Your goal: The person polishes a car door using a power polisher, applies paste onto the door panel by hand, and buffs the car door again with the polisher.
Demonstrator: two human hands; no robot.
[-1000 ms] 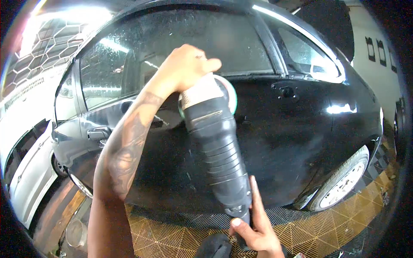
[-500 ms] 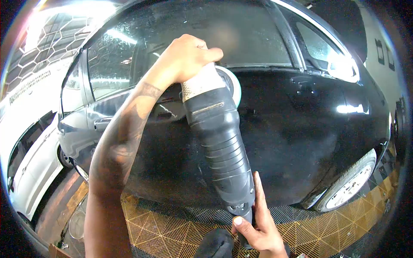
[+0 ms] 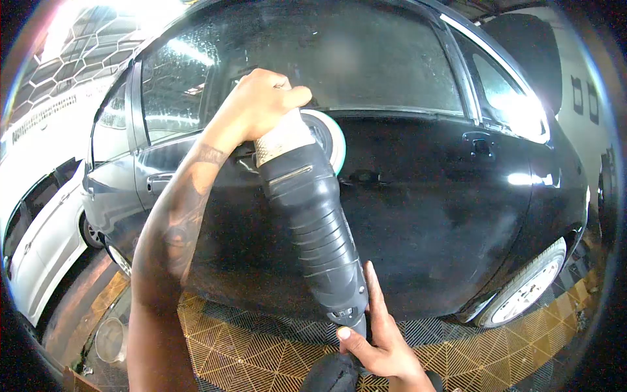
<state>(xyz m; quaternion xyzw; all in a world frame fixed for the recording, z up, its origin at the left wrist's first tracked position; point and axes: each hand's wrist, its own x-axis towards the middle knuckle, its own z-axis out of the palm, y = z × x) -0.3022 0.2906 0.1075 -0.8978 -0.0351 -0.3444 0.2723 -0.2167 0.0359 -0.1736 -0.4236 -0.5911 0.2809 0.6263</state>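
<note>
A black car polisher [image 3: 313, 225] is held out in front of me, its long ribbed body slanting from lower right to upper left. My left hand [image 3: 268, 104] is closed over the light-coloured head at its far end. Around the rear end, where a cable comes out, my right hand [image 3: 382, 346] has its thumb on one side and its fingers along the other. A round pad [image 3: 332, 140] with a pale rim shows beside the head, against the upper part of the black car door [image 3: 424, 215]. The pad's working face is hidden.
The dark side window [image 3: 366, 65] lies above the door, a door handle [image 3: 482, 145] to the right. A wheel [image 3: 529, 284] stands at lower right over yellow and black floor tiles [image 3: 248, 346]. A white car [image 3: 49, 242] and a bucket [image 3: 112, 340] are at left.
The polisher, both hands and the pad have shifted left across the door, the head and pad also slightly lower in view. The camera view has turned a little.
</note>
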